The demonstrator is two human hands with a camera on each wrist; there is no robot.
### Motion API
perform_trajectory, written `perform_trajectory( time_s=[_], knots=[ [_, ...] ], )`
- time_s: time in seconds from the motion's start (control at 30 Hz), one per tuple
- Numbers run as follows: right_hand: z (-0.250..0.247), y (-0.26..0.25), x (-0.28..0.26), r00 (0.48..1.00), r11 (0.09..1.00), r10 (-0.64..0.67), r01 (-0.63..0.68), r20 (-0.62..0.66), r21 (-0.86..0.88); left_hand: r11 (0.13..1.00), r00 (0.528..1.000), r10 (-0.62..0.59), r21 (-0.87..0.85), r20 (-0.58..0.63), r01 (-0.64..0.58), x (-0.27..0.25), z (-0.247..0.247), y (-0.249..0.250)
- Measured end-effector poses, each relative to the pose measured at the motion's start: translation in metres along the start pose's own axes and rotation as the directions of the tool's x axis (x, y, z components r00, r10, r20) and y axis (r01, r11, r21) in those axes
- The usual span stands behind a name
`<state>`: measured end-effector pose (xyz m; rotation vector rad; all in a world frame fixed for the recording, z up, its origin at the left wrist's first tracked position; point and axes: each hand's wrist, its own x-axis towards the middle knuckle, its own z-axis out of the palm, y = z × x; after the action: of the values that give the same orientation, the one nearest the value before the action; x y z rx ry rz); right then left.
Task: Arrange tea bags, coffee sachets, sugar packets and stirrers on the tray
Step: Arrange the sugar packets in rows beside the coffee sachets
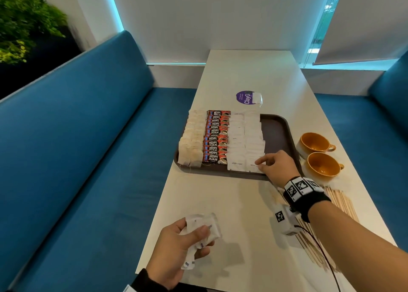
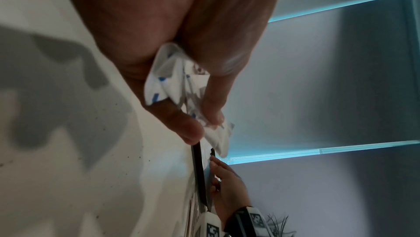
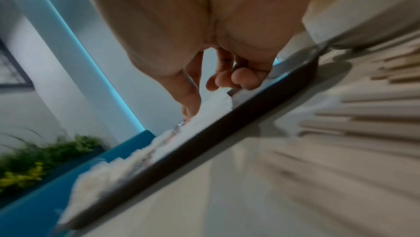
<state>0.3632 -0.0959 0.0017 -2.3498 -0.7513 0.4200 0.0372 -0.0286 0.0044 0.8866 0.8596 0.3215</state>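
Looking down, I see my left hand point(image 1: 176, 247) clutching a bunch of sugar packets point(image 1: 202, 234) above the near tabletop point(image 1: 231, 203) — how many I can't tell. My right hand point(image 1: 276, 165), fingers curled, pinches the nearest packet point(image 1: 254, 167) in the tray point(image 1: 278, 132); its right strip lies bare. My forearm hides part of the stirrers point(image 1: 340, 201) — two cups point(image 1: 318, 152) sit just beside the tray's right rim.

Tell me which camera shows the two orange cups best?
The head view: both orange ceramic cups sit whole on the white table, right of the brown tray. The right wrist view shows a blurry edge; the left wrist view none.
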Motion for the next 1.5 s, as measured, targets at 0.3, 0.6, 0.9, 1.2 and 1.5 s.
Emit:
perform_trajectory(
  time_s=[0.3, 0.6, 0.9, 1.2, 1.5],
  knots=[
    [0.007, -0.059, -0.145, 0.894, 0.855, -0.248, 0.021, 0.374, 0.518, 0.992, 0.994, 0.111, 0.055, 0.006, -0.111, -0.016, 0.001, 0.001],
    [0.020, -0.062, -0.211, 0.931, 0.586, -0.196, -0.141, 0.308, 0.798, 0.992, 0.993, 0.118, -0.044, 0.015, -0.117, -0.044, 0.012, 0.001],
    [0.010, -0.060, -0.226, 0.980, 0.668, -0.124, -0.031, 0.152, 0.744, 0.985, 0.983, 0.160, -0.082, 0.085, -0.153, -0.060, 0.020, -0.003],
    [-0.010, -0.054, -0.229, 0.966, 0.788, -0.216, 0.084, 0.146, 0.610, 0.967, 0.966, 0.250, -0.064, 0.067, -0.246, -0.063, 0.023, -0.005],
    [-0.007, -0.047, -0.225, 0.962, 0.808, -0.223, 0.094, 0.154, 0.581, 0.978, 0.977, 0.202, -0.057, 0.063, -0.198, -0.064, 0.023, -0.003]
  ],
)
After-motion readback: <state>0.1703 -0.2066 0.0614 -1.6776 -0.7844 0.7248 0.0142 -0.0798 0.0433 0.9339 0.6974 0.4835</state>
